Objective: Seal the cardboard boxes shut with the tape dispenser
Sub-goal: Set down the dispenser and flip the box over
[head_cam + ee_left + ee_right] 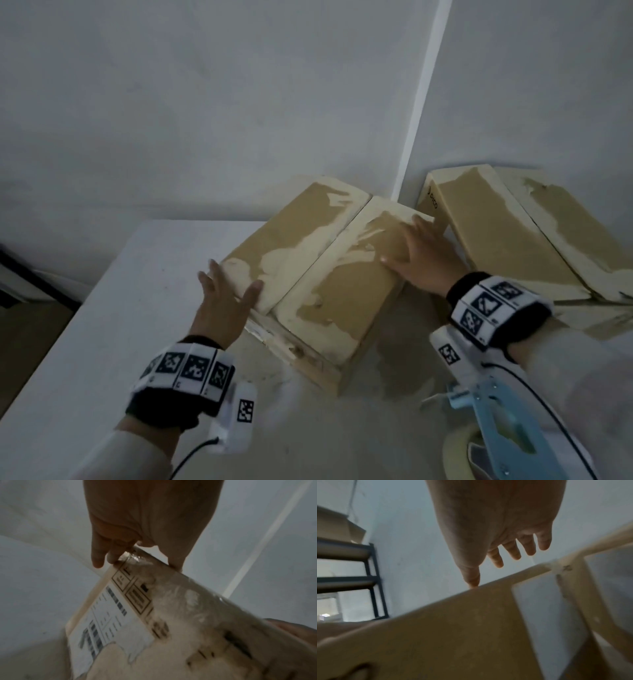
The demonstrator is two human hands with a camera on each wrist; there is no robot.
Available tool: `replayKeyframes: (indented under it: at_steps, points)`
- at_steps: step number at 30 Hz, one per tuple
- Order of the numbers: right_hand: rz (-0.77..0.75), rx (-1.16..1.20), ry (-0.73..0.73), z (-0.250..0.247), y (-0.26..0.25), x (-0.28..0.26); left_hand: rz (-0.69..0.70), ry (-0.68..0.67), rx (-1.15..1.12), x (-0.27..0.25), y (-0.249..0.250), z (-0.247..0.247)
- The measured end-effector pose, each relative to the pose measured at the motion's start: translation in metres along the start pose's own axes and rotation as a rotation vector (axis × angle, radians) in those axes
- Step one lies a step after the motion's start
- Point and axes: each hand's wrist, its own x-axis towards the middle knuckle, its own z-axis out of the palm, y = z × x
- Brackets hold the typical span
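A worn cardboard box (308, 263) stands on the white table (120, 308), its two top flaps folded down and meeting at a diagonal seam. My left hand (229, 291) is at the box's near left corner, fingers straight along the edge and thumb on the left flap. The left wrist view shows that hand (137, 543) over the top edge of the box (180, 635), above a white shipping label (106, 622). My right hand (414, 253) lies flat on the right flap; its fingers (513, 551) are spread. The blue tape dispenser (503, 421) lies at the bottom right, untouched.
A second cardboard box (520, 233) with its flaps down sits to the right, in the corner of the walls. A dark metal shelf (371, 577) stands against the wall in the right wrist view. The table's left edge drops off beside my left hand.
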Motion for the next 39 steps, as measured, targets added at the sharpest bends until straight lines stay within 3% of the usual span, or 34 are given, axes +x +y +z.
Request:
replayKeyframes:
  at_steps: [4,7,14,19,22,24,26,32,36,39]
  points:
    - [0.104,0.059,-0.029,-0.001,0.014,0.019,0.000,-0.026,0.015,0.009,-0.005,-0.004]
    - [0.147,0.229,-0.028,-0.001,0.013,0.021,0.004,-0.060,0.014,0.020,-0.009,-0.018]
    - [0.103,0.319,-0.076,0.001,0.012,0.008,0.023,0.025,0.123,0.021,-0.013,-0.050]
    - [0.051,0.383,-0.144,0.000,0.013,0.003,0.051,-0.244,0.491,0.004,-0.016,-0.061]
    - [0.032,0.424,-0.135,0.002,0.010,-0.003,0.057,-0.469,0.595,-0.008,-0.010,-0.060]
    - [0.022,0.411,-0.141,0.002,0.011,-0.006,0.107,-0.536,0.682,-0.015,-0.008,-0.064]
    - [-0.005,0.383,-0.135,0.001,0.014,-0.009,0.176,-0.515,0.731,-0.019,-0.006,-0.073]
    - [-0.082,0.392,-0.137,0.005,0.020,-0.022,0.246,-0.224,0.597,0.004,0.011,-0.086]
    - [-0.108,0.399,-0.163,0.006,0.022,-0.033,0.273,-0.324,0.364,0.017,0.024,-0.057]
    - [-0.089,0.432,-0.136,0.005,0.021,-0.039,0.337,-0.404,0.406,0.016,0.030,-0.049]
